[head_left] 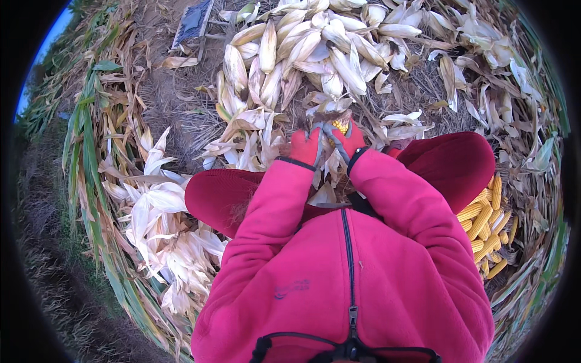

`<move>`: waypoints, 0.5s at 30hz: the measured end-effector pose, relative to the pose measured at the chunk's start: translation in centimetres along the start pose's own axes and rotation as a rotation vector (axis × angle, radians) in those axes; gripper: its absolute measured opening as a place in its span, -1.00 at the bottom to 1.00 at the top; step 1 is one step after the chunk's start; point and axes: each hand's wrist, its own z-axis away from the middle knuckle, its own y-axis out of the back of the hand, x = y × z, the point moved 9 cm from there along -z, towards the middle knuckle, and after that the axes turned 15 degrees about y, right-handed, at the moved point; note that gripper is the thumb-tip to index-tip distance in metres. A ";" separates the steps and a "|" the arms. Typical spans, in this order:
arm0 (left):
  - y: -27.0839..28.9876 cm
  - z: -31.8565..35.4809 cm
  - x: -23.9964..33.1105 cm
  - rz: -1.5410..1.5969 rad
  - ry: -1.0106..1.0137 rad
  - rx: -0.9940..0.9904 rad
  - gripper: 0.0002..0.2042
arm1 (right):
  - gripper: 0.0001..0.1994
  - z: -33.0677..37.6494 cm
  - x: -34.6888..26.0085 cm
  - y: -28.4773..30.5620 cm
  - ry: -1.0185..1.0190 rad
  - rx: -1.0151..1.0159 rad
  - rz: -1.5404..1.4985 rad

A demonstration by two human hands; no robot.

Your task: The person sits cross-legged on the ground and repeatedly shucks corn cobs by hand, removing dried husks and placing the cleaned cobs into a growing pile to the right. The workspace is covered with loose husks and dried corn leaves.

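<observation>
In front of my crossed legs, both my hands meet, in red gloves with grey palms. My right hand (348, 140) is closed around an ear of corn (341, 126), whose yellow kernels show between husk and glove. Close against it on the left, my left hand (305, 147) has its fingers closed by the ear. What that hand grips is hidden from above. Loose pale husks (251, 142) lie just beyond and below the hands. Farther off is a large heap of unhusked ears (302, 51) in cream-coloured husks.
Beside my right knee lies a pile of bare yellow cobs (487, 233). A mound of stripped husks (166, 224) sits by my left knee. Cut corn stalks (91, 163) border the left side. A blue-grey cloth (193, 23) on a frame-like object is at the far left.
</observation>
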 end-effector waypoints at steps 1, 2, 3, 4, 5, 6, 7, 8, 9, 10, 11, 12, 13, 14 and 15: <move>0.1 0.7 0.5 0.018 0.039 -0.009 -0.63 | -0.36 0.1 -0.7 0.1 0.016 0.020 0.017; 0.0 1.3 0.5 0.036 0.079 -0.018 -0.63 | -0.40 0.2 -1.3 0.1 0.032 0.040 0.034; -0.3 1.7 0.0 0.030 0.163 -0.021 -0.62 | -0.45 -0.1 -0.6 0.7 0.075 0.080 0.142; -0.1 2.6 1.1 -0.020 0.130 -0.011 -0.63 | -0.44 -0.4 -2.0 1.5 0.104 0.132 0.291; 0.0 3.7 2.3 -0.069 0.097 0.000 -0.64 | -0.43 -0.7 -0.8 2.6 0.009 0.162 0.365; 0.0 4.5 3.3 -0.119 0.056 0.013 -0.64 | -0.43 -1.5 0.3 3.9 -0.082 0.195 0.433; 0.0 5.1 3.4 -0.012 -0.037 0.042 -0.64 | -0.44 -1.6 1.9 5.1 -0.306 0.231 0.285; -0.4 5.5 2.6 0.095 -0.130 0.072 -0.63 | -0.41 -0.4 3.4 5.6 -0.515 0.407 -0.057; -0.4 6.0 1.8 0.198 -0.223 0.099 -0.63 | -0.42 -0.7 3.4 5.8 -0.479 0.414 -0.075; -1.0 5.2 0.6 0.247 -0.153 0.018 -0.63 | -0.44 -1.7 3.6 6.8 -0.433 0.428 -0.091; -1.4 4.4 -0.7 0.295 -0.082 -0.063 -0.63 | -0.45 -2.7 3.8 7.7 -0.388 0.440 -0.106; -2.1 4.1 -1.5 0.342 -0.011 -0.148 -0.62 | -0.47 -3.5 5.3 8.0 -0.409 0.466 -0.292; -0.8 7.1 3.5 0.336 -0.041 -0.152 -0.62 | -0.49 -3.7 7.4 8.8 -0.435 0.516 -0.483; 0.0 8.4 4.6 0.409 -0.103 -0.203 -0.62 | -0.50 -3.9 8.2 8.2 -0.455 0.534 -0.680; 1.3 8.9 4.5 0.486 -0.150 -0.226 -0.63 | -0.52 -3.8 5.9 6.9 -0.476 0.597 -0.833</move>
